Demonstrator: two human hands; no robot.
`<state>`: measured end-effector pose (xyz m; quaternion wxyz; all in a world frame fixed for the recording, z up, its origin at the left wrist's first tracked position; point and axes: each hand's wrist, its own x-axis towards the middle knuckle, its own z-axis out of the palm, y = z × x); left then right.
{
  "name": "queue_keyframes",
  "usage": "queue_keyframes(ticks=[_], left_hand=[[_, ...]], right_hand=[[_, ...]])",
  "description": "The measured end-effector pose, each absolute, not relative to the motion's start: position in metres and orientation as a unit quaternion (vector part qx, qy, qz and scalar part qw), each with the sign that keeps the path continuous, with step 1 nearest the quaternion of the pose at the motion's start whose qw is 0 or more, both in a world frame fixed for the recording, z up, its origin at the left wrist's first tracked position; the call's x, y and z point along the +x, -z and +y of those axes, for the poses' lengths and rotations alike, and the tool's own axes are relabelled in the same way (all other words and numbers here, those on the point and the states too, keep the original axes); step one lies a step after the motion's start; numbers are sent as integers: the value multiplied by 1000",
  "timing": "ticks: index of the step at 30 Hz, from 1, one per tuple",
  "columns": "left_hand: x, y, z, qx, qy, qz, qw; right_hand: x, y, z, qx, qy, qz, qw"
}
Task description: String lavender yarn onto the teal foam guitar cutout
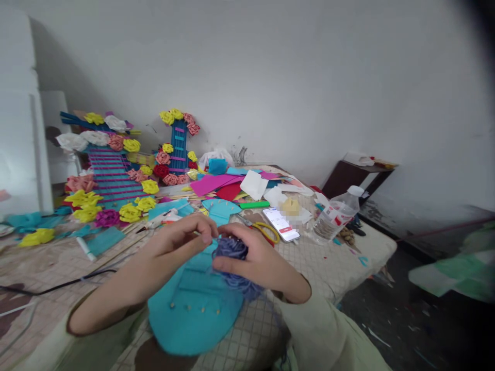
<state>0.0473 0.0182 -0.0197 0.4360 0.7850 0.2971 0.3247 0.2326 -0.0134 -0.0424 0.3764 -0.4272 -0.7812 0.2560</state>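
A guitar-like turquoise piece lies beneath my hands, with several small pale pegs in a row across its wide near end. My right hand is wrapped round a bundle of purple-blue yarn, thumb on the near side. A loose strand trails down toward my right sleeve. Thumb and fingertips of my left hand pinch together at the far, narrow part of the turquoise piece, close beside the yarn. What sits between those fingertips is too small to make out. Just beyond them is the piece's rounded turquoise top.
Yellow-handled scissors, a phone and a water bottle stand or lie to the right. Two flower-trimmed blue models are at the back left. Coloured paper covers the back. A black cable crosses the left side.
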Motion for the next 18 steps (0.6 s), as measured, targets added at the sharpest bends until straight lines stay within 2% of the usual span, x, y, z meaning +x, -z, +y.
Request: queue_keyframes(ticks=[5, 9, 13, 18], left_hand=[[48, 21, 17, 713, -385, 272, 518], [51, 21, 16, 654, -411, 239, 588], [53, 17, 14, 596, -450, 205, 632], [48, 8, 17, 542, -524, 192, 628]], right_hand=[[231, 45, -12, -400, -377, -725, 416], [227, 45, -15, -395, -468, -621, 489], [227, 45, -16, -441, -406, -563, 569], [234, 56, -9, -462, -357, -500, 640]])
